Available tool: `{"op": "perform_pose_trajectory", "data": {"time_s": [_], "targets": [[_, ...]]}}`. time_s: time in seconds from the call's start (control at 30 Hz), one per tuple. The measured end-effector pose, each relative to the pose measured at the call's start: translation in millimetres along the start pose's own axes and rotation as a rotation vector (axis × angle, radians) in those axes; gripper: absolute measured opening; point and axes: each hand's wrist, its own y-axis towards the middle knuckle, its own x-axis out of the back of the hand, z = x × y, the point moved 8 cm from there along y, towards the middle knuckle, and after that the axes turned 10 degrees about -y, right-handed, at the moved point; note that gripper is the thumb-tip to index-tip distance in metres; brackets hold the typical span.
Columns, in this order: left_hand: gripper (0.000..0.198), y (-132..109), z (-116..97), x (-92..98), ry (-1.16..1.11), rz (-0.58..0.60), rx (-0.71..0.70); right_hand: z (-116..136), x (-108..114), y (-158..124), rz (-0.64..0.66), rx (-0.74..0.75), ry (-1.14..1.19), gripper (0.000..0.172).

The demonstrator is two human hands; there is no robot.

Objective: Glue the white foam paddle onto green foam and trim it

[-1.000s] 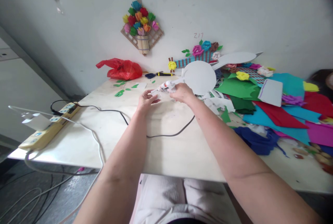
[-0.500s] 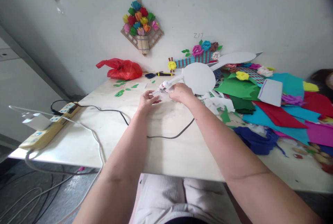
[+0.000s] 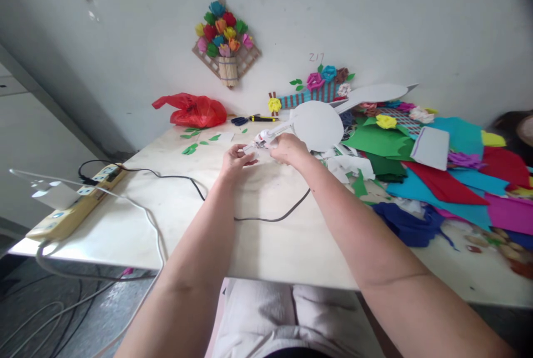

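My right hand (image 3: 288, 149) is closed round a white glue gun (image 3: 264, 137) whose black cord (image 3: 266, 216) trails across the table (image 3: 266, 247). The gun's nozzle points left at my left hand (image 3: 234, 160), whose fingers are pinched on a small piece I cannot make out. Both hands are above the middle of the table. A white paper disc (image 3: 318, 125) lies just behind my right hand.
Sheets of coloured paper (image 3: 449, 180) and paper flowers pile up at the right. A red plastic bag (image 3: 191, 110), scissors (image 3: 240, 120), a yellow-black pen (image 3: 264, 119) and green leaf cut-outs (image 3: 191, 148) lie at the back. A power strip (image 3: 73, 202) sits on the left edge.
The glue gun has dropped slightly and its nozzle has come closer to my left fingertips. The hands otherwise stay in place.
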Motion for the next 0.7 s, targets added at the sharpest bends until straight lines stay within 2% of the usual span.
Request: {"op": "perform_pose_trajectory", "data": {"time_s": [0.33, 0.53, 0.7], "targets": [[0.054, -1, 1, 0.4, -0.008, -0.02, -0.001, -1, 9, -1, 0.031, 0.003, 0.062, 0.017], [0.057, 2, -1, 15.0, 0.006, -0.135, -0.019, 3, 22, -9, 0.01, 0.01, 0.071, 0.019], [0.06, 3, -5, 27.4, -0.022, -0.204, -0.045, -9, 20, -11, 0.114, -0.001, 0.241, 0.015]]}}
